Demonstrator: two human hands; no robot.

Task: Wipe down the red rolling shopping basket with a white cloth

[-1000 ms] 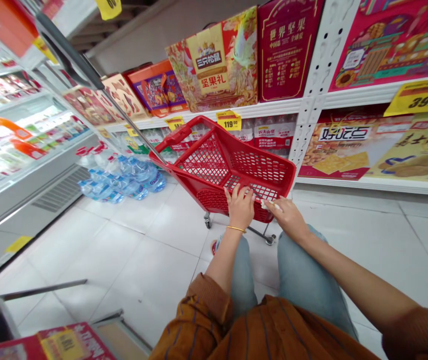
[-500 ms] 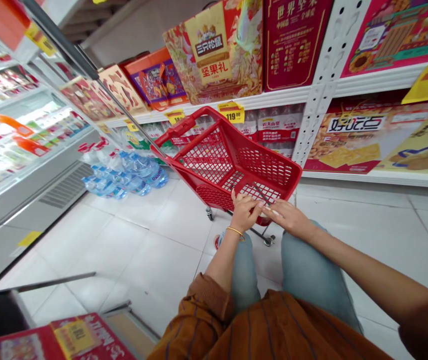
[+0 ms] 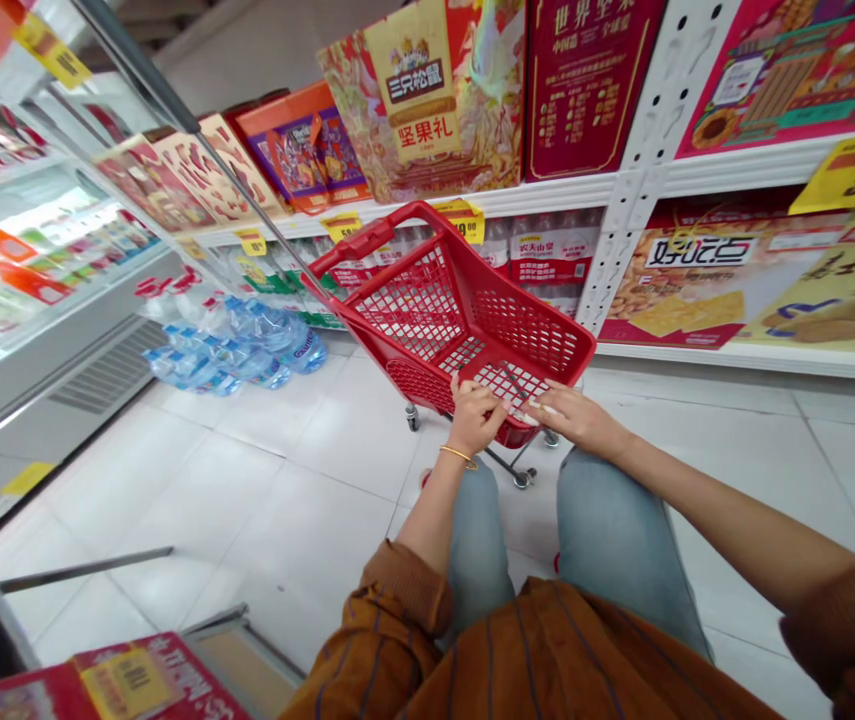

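Note:
A small red plastic shopping cart (image 3: 521, 310) with a lattice basket stands on wheels just ahead of my knees. No goods show inside its basket. My left hand (image 3: 477, 415), a gold bangle at its wrist, curls its fingers over the near rim. Beside it, my right hand (image 3: 577, 417) grips the same rim a little further right. The fingertips of both hands partly disappear behind the rim. From the cart's left side a thin metal pole (image 3: 254, 210) slants up to a thicker grey section at upper left.
Shelves with boxed snacks (image 3: 416, 110) and packs of bottled drinks (image 3: 554, 250) run behind the cart. Blue-tinted water bottles (image 3: 247, 345) stand on the floor at left, near a refrigerated case (image 3: 44, 370). A red box (image 3: 134, 680) is at lower left. White tiles (image 3: 307, 500) surround the cart.
My hands have moved slightly apart along the rim, leaving a small gap between them. The whole view has shifted a little, with shelves and bottles sitting further left.

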